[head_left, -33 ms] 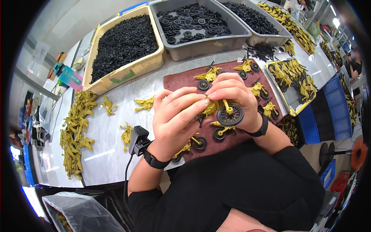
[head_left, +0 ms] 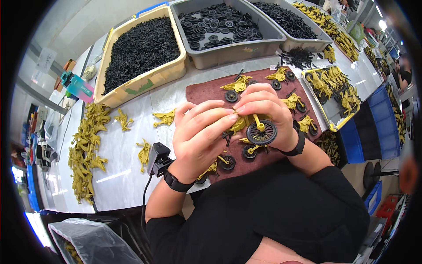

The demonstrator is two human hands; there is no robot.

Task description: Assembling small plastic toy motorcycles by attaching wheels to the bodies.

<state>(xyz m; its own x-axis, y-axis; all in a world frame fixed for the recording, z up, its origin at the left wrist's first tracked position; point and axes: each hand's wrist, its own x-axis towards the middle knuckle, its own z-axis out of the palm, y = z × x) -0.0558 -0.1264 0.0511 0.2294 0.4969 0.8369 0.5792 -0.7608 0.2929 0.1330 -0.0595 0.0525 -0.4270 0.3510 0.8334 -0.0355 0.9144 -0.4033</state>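
Above a dark red cloth (head_left: 193,92), both my hands are closed on one yellow toy motorcycle (head_left: 239,125) with a black spoked front wheel (head_left: 261,132). My left hand (head_left: 203,128) grips its left side, and my right hand (head_left: 269,108) holds it from the upper right. The fingertips meet at the top of the yellow body and hide much of it. A black part pokes out below the left fingers. Around my hands on the cloth lie several partly assembled toy motorcycles (head_left: 237,85), some with wheels and black handlebars.
Behind the cloth stand a cream bin (head_left: 102,94) of small black parts, a grey bin (head_left: 237,49) of black wheels and another bin (head_left: 307,44). Yellow bodies (head_left: 88,149) are heaped at left. At right is a tray (head_left: 332,126) of motorcycles. A bottle (head_left: 78,86) stands far left.
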